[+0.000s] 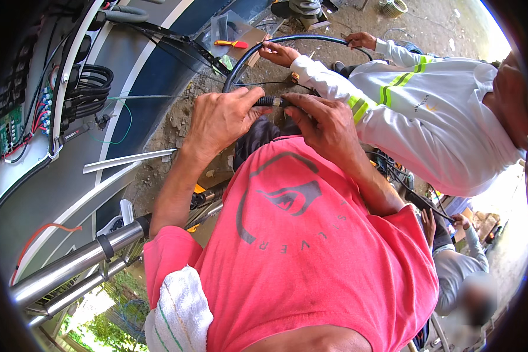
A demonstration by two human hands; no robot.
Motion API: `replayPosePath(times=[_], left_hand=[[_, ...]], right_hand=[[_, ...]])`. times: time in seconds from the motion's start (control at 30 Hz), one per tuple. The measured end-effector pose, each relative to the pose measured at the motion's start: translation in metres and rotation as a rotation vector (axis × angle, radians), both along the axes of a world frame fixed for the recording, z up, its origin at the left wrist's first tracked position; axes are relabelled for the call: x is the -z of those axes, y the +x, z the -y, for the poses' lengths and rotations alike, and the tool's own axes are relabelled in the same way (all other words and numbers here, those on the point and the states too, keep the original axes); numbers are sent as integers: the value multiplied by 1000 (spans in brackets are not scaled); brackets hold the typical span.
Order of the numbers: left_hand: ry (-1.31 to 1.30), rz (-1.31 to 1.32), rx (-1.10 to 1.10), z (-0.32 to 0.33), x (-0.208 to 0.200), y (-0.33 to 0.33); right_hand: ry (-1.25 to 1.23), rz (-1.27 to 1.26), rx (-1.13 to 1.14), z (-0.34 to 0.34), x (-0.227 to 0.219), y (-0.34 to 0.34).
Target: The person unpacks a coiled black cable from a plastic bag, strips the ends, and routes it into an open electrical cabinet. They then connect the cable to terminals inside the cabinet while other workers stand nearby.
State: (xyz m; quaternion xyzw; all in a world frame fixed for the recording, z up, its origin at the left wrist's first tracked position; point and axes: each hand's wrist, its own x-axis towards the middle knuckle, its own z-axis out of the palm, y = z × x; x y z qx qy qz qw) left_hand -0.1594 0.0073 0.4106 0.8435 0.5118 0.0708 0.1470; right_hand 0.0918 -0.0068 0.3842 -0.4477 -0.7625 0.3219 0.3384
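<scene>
A short stretch of black corrugated conduit [266, 101] shows between my hands in front of my chest. My left hand [222, 120] closes around it, thumb below and fingers over the top. At its other end my right hand [328, 122] grips the conduit beside a greyish band, the thumb underneath. Just beyond my left hand, a thick black cable [302, 37] rises in a wide arc toward the right. A co-worker in a white long-sleeved shirt [416, 100] has both hands on that arc. Whether the cable runs into my conduit is hidden behind my left hand.
On the left stands an open cabinet with a green circuit board [10, 126] and coiled black cables [94, 85]. Metal rails [76, 267] cross at lower left. A red-and-yellow tool [231, 44] lies beyond my hands. Another person [454, 264] handles a cable at right.
</scene>
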Motion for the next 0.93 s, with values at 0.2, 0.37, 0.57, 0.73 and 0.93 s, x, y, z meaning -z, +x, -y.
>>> replayPosePath(times=[0.2,0.37,0.57,0.73,0.93], left_hand=[[-2,-27,1,0,0,7],[-15,-25,12,-1,1,7],[35,71,-66,-4,15,2],[83,174,-157,8,29,-1],[204,143,-175,10,38,-7]], right_hand=[[-38,46,-31,-3,0,8],[-42,54,-70,-9,4,9],[-208,-2,-60,-11,-8,9],[-428,-42,-62,-10,-20,8],[-441,-24,-91,-13,-23,4]])
